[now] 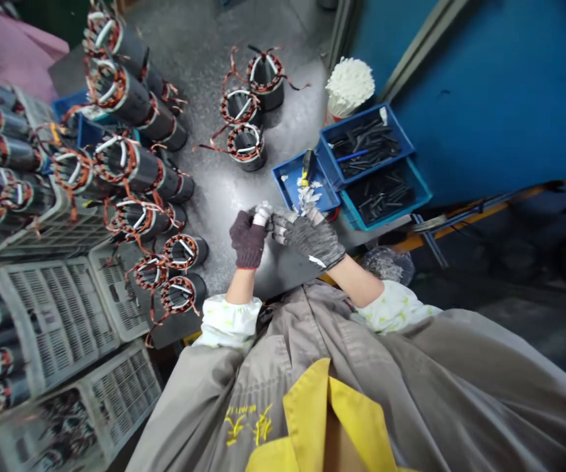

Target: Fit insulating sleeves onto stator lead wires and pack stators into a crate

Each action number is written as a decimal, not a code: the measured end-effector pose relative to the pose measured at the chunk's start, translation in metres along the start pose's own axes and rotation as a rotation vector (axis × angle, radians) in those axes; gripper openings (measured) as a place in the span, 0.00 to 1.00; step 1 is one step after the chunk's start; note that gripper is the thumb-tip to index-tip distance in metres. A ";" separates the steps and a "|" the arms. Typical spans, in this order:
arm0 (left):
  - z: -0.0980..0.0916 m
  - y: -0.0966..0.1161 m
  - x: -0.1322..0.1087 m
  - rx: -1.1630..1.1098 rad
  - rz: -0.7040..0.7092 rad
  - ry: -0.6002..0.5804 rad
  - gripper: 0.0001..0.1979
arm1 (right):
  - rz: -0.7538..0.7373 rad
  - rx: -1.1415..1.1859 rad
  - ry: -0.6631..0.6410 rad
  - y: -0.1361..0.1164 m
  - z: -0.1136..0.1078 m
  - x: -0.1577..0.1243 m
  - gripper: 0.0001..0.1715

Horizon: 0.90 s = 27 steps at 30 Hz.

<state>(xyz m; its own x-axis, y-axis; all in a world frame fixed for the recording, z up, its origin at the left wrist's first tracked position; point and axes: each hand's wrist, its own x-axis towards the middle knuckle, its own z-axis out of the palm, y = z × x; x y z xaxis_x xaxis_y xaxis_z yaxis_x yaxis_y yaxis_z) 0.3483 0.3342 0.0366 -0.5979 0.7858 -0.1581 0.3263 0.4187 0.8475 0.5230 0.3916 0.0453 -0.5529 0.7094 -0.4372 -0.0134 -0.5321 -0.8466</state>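
My left hand, in a dark maroon knitted glove, pinches a small white sleeve piece at its fingertips. My right hand, in a speckled grey glove, meets it from the right, its fingers closed on the same white material. Just above them, a small blue tray holds loose white pieces and a yellow-handled tool. Several motor stators with copper windings stand on the grey metal bench, the nearest to the left of my hands.
More wound stators lie stacked in rows at the left, beside grey plastic crates. Blue trays of black tubing and a white fibrous bundle sit at upper right, before a blue panel.
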 end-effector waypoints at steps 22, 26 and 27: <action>0.062 0.039 -0.035 0.400 0.644 -0.537 0.17 | -0.234 0.453 0.175 0.004 -0.086 0.039 0.53; 0.065 0.022 -0.002 0.520 0.459 -0.378 0.18 | -0.368 0.321 0.317 0.018 -0.092 0.031 0.42; 0.066 0.022 0.007 0.578 0.435 -0.381 0.23 | -0.395 0.257 0.379 0.024 -0.091 0.025 0.39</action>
<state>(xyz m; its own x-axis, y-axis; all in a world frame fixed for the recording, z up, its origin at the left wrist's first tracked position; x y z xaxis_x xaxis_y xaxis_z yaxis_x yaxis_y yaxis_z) 0.3994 0.3791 0.0204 -0.0744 0.9894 -0.1246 0.8600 0.1269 0.4943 0.5851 0.4388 -0.0135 -0.1300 0.9662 -0.2228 -0.3842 -0.2562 -0.8870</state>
